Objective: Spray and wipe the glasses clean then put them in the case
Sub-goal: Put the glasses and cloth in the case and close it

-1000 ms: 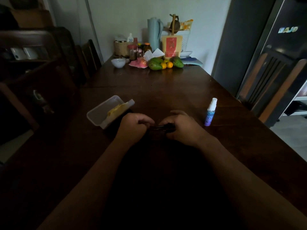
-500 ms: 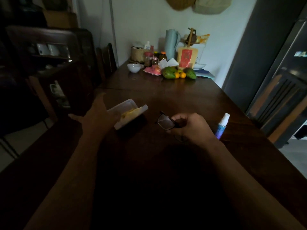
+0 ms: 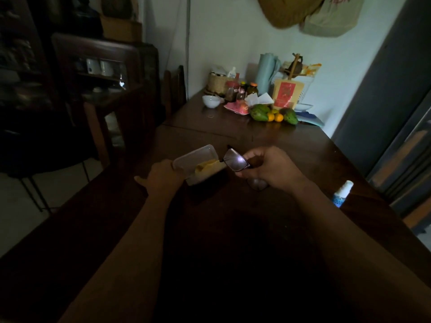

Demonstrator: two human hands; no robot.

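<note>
Over the middle of the desk, my right hand pinches the glasses by the right end of the open case, whose near-left end my left hand touches, so I judge only stowing remains. Dim light hides that hand's fingers, the case's dark base, and whether the lenses are clean.

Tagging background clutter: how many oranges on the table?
2: left orange and right orange sit side by side between two green fruits at the table's far end; others may be hidden.
</note>
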